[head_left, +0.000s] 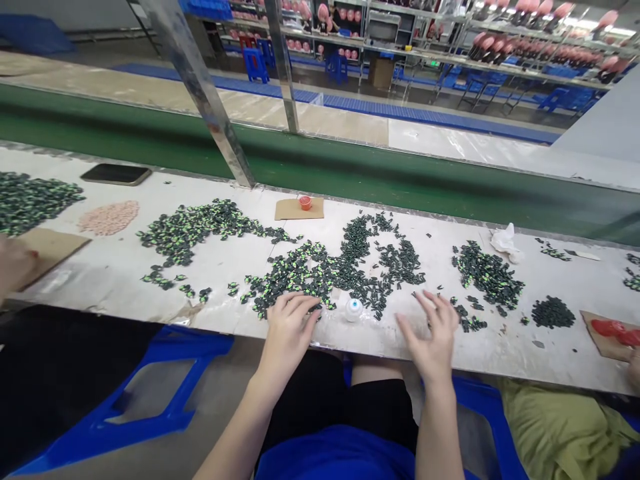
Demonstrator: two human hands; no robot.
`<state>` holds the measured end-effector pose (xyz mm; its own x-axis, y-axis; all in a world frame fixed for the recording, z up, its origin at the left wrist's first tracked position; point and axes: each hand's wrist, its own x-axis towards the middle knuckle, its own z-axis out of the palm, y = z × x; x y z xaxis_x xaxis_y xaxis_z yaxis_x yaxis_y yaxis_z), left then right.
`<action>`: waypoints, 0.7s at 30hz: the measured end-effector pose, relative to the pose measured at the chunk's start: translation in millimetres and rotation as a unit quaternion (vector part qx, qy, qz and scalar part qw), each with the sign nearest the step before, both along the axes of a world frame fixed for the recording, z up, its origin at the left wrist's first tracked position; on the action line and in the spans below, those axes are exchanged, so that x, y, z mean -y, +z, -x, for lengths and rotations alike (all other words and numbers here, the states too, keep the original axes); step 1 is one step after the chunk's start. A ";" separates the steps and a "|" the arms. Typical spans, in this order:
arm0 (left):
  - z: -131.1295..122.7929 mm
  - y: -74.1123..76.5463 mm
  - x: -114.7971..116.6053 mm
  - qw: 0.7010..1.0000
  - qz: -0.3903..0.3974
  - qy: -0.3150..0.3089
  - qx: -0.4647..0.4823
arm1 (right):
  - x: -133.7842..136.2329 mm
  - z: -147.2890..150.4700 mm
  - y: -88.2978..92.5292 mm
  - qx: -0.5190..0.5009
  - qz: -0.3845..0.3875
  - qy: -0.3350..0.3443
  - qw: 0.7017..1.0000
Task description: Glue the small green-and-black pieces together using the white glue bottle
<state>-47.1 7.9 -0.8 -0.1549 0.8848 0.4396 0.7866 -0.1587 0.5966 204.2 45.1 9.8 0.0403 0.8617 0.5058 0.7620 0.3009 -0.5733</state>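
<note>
My left hand is at the near edge of a pile of small black-and-green parts. Its thumb and forefinger are brought together around what looks like one small dark part. My right hand hovers over the bench to the right, thumb and fingers apart, with no part visible between them. Between the hands stands a small white bottle with a blue tip. Behind it lies a pile of small plain dark parts.
On the white bench are a red-filled cup on cardboard, a phone, pinkish pieces, crumpled tissue and more dark parts. Other people's hands show at the far left and right edge. A green conveyor runs behind.
</note>
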 end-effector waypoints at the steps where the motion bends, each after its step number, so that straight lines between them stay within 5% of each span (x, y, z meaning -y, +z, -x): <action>1: -3.9 -1.7 -3.0 1.000 0.001 -0.010 -0.006 | 1.5 11.3 -2.5 0.007 0.013 0.041 0.999; 5: -17.3 -8.8 -12.0 0.999 0.002 -0.014 -0.050 | 3.4 47.8 -15.0 0.032 0.055 0.135 0.989; 10: -20.3 -11.3 -16.3 0.993 0.027 -0.018 -0.116 | 0.9 63.5 -17.2 0.015 0.084 0.164 0.983; 15: -23.2 -4.5 -10.8 0.993 0.037 -0.046 -0.105 | 8.4 58.2 -11.8 -0.173 0.144 0.209 0.952; 18: -30.7 -2.7 -4.7 0.992 0.049 -0.080 -0.081 | 14.8 45.4 -13.4 -0.282 0.191 0.164 0.926; 21: -38.7 -3.5 -1.1 0.988 0.074 -0.108 -0.076 | 16.3 30.2 -15.9 -0.362 0.158 0.126 0.910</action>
